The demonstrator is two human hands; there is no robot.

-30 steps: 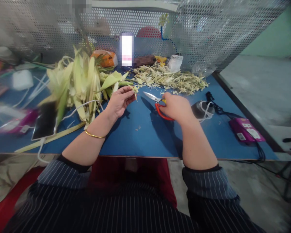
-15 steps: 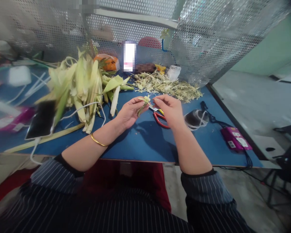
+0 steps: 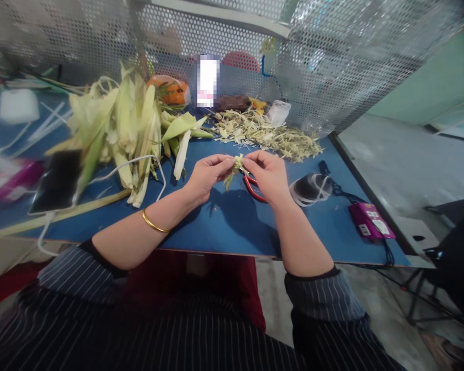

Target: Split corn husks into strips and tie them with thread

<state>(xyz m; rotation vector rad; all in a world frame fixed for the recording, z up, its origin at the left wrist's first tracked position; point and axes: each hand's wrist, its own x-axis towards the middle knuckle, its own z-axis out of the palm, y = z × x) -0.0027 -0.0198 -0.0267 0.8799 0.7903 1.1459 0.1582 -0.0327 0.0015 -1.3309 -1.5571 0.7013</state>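
Note:
Between my two hands is a small piece of folded or knotted corn husk (image 3: pixel 237 164), pale at the top with greener strips hanging below. My left hand (image 3: pixel 211 175) pinches its left side between thumb and fingers. From the right, my right hand (image 3: pixel 268 172) grips the same piece with thumb and fingertips. Scissors with red handles (image 3: pixel 254 188) lie on the blue table (image 3: pixel 220 226) just under my right hand, which partly hides them. Left of my hands, a large heap of corn husks (image 3: pixel 131 129) covers the table.
A pile of shredded husk strips (image 3: pixel 270 134) lies at the back. On the left is a phone (image 3: pixel 58 180) with a white cable. At the right sit a dark spool wound with white cord (image 3: pixel 311 188) and a purple pack (image 3: pixel 371 221). A perforated panel (image 3: pixel 224 36) stands behind.
My hands have come together, and my right fingertips now grip the husk piece as well as my left. The piece has shifted slightly right. The whole view has shifted a little.

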